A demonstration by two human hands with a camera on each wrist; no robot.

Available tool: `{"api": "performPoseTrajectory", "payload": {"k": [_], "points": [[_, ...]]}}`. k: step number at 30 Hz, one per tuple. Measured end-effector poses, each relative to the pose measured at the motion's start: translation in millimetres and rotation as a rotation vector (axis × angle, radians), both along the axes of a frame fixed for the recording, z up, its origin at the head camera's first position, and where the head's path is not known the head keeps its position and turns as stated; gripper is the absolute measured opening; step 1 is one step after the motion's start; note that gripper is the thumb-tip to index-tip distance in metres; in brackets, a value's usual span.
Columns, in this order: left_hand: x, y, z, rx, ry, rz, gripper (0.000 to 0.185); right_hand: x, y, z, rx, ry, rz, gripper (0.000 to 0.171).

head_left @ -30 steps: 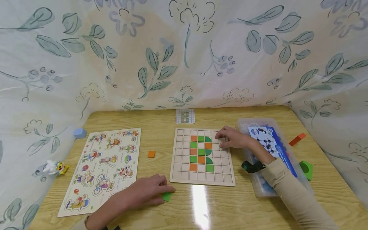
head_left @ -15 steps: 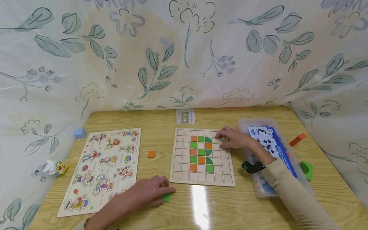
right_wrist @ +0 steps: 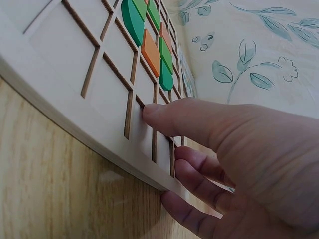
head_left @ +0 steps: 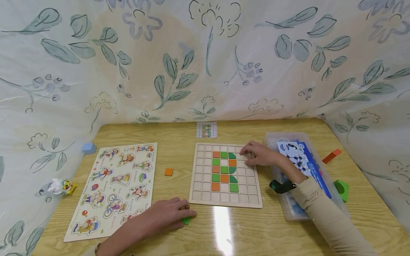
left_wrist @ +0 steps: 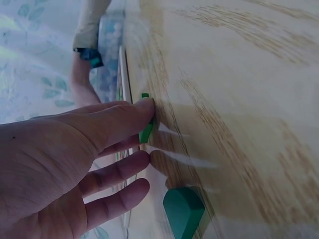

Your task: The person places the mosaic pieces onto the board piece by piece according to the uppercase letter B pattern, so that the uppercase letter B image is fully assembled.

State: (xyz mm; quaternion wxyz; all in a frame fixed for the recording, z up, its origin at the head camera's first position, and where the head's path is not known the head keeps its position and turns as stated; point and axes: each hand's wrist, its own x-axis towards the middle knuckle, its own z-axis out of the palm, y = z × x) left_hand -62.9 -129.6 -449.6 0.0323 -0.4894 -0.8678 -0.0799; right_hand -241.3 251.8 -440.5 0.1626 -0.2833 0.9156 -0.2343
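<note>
My left hand (head_left: 163,215) is low over the table, left of the board's near corner. It pinches a green square tile (head_left: 185,220) between thumb and fingertips; the left wrist view shows this green tile (left_wrist: 145,130) nearly edge-on. Below those fingers lies a dark green tile with a rounded end (left_wrist: 183,211), hidden by the hand in the head view. My right hand (head_left: 261,153) rests on the right side of the wooden grid board (head_left: 200,197), its thumb on the cells, holding nothing. Orange, green and dark green rounded tiles (right_wrist: 132,22) fill several middle cells.
An orange square tile (head_left: 168,171) lies left of the board. A small pattern card (head_left: 206,129) is behind it. At left lies a picture puzzle board (head_left: 120,179); at right stands a clear plastic box (head_left: 289,213), with red (head_left: 331,155) and green blocks (head_left: 341,190) beyond.
My left hand has sunk slightly nearer to me, with the green tile still at its fingertips. The right hand and the tiles on the board have stayed in place.
</note>
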Motion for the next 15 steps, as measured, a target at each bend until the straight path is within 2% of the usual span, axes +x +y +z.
{"api": "performPoseTrajectory", "payload": {"k": [12, 15], "points": [[3.8, 2.6, 0.0, -0.028, 0.047, 0.019, 0.033, 0.7, -0.6, -0.7, -0.003, 0.006, -0.004, 0.031], [5.9, 3.9, 2.5, -0.053, 0.014, 0.036, 0.028, 0.9, -0.8, -0.9, -0.005, 0.009, -0.003, 0.031]]}}
